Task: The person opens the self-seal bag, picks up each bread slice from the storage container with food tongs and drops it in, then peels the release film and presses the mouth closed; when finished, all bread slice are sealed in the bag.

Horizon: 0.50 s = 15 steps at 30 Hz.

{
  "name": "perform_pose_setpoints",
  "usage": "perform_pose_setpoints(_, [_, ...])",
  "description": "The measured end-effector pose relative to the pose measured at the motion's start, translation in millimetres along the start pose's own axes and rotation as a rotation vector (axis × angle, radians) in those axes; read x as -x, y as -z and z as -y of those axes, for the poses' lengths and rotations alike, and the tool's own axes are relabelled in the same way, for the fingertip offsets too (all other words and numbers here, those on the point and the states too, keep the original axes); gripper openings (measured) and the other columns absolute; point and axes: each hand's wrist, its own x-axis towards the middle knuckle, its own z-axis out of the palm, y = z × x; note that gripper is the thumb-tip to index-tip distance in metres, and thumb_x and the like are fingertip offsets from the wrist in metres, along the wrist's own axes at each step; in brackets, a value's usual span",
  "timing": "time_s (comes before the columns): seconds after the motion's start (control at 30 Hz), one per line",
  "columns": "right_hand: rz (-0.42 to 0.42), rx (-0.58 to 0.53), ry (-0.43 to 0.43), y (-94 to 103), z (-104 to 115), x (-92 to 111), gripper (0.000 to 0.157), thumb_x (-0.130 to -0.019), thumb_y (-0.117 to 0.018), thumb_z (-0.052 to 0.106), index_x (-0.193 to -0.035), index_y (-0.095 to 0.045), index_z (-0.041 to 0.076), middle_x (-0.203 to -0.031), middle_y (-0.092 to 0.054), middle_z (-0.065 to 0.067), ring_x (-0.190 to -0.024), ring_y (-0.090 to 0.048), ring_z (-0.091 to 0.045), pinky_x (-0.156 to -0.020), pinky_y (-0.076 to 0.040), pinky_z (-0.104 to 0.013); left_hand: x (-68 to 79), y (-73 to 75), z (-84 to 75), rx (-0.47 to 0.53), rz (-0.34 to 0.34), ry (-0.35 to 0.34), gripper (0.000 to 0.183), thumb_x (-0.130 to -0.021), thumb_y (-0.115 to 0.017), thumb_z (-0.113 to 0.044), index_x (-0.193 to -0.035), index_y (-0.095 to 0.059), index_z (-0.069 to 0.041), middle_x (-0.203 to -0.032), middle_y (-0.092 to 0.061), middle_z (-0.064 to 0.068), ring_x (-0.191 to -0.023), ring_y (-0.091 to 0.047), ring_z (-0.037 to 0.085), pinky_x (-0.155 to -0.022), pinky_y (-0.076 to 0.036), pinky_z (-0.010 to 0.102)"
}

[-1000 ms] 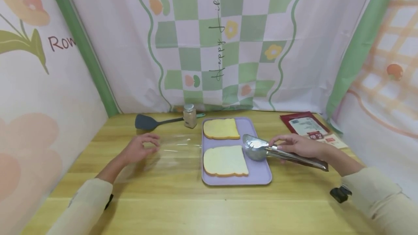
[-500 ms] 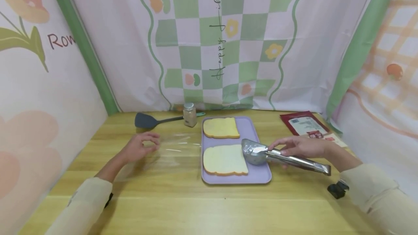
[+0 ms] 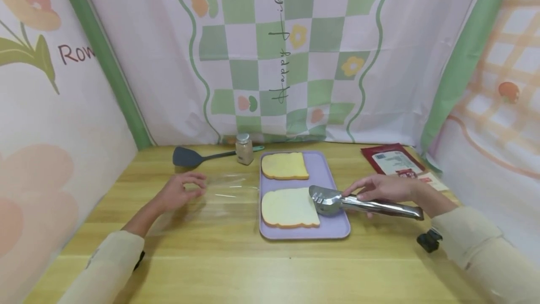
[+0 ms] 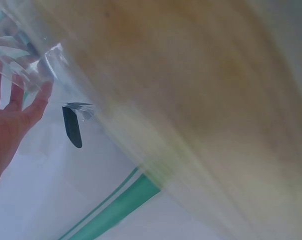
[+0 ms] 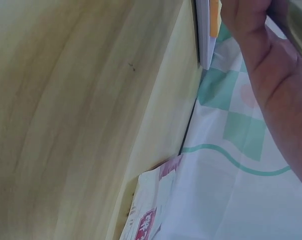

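Near the table's middle, a lilac tray (image 3: 331, 232) bears two slices of bread. The front slice (image 3: 288, 208) is paler than the back slice (image 3: 284, 165). My right hand (image 3: 388, 188) grips metal tongs (image 3: 326, 203), whose wide, slotted head lies over the right edge of the front slice. Whether the tongs' lower half is under the slice is hidden. Left of the tray is a transparent plastic bag (image 3: 232, 196), its outline hard to see. My left hand (image 3: 179, 191) holds its left side with curled fingers; the left wrist view shows the fingers (image 4: 41, 95) against crinkled film.
Behind the bag lies a dark spatula (image 3: 187, 157), a small glass jar (image 3: 244, 150) standing in front of its handle. At the back right is a red and white packet (image 3: 392, 161), which the right wrist view also shows. Printed curtains enclose the wooden table (image 3: 202, 266).
The tongs have moved slightly left and down, from beside the front slice onto its right edge, and they look more closed. My left hand and the bag stay in place.
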Motion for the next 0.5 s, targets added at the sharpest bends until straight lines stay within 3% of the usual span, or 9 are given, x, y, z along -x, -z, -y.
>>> perform_pose_setpoints(0.13, [0.013, -0.026, -0.011, 2.3, 0, -1, 0.036, -0.103, -0.054, 0.015, -0.137, -0.057, 0.007, -0.103, -0.066, -0.023, -0.074, -0.070, -0.023, -0.065, -0.058, -0.030, -0.1, -0.8, -0.7, 0.015, 0.008, 0.008, 0.010, -0.083, -0.077, -0.003, -0.093, -0.074, -0.003, -0.120, -0.067, 0.021, -0.115, -0.060, 0.043, -0.084, -0.054, 0.056])
perform_pose_setpoints(0.2, [0.030, -0.031, -0.019, 3.7, 0, -3, 0.035, -0.102, -0.055, 0.014, -0.137, -0.058, 0.006, -0.103, -0.066, -0.021, -0.073, -0.069, -0.022, -0.064, -0.058, -0.028, -0.3, -1.1, -0.6, 0.022, 0.012, 0.004, 0.010, -0.083, -0.077, -0.002, -0.093, -0.074, -0.003, -0.120, -0.067, 0.022, -0.115, -0.060, 0.043, -0.092, -0.049, 0.059])
perform_pose_setpoints(0.5, [0.043, -0.034, -0.086, 10.2, 1, -13, 0.032, -0.102, -0.056, 0.016, -0.133, -0.061, 0.009, -0.105, -0.067, -0.018, -0.066, -0.066, -0.018, -0.061, -0.057, -0.027, -0.3, -0.6, 0.4, 0.005, 0.004, -0.020, 0.010, -0.083, -0.077, -0.001, -0.092, -0.074, -0.003, -0.118, -0.068, 0.022, -0.112, -0.061, 0.043, -0.097, -0.045, 0.062])
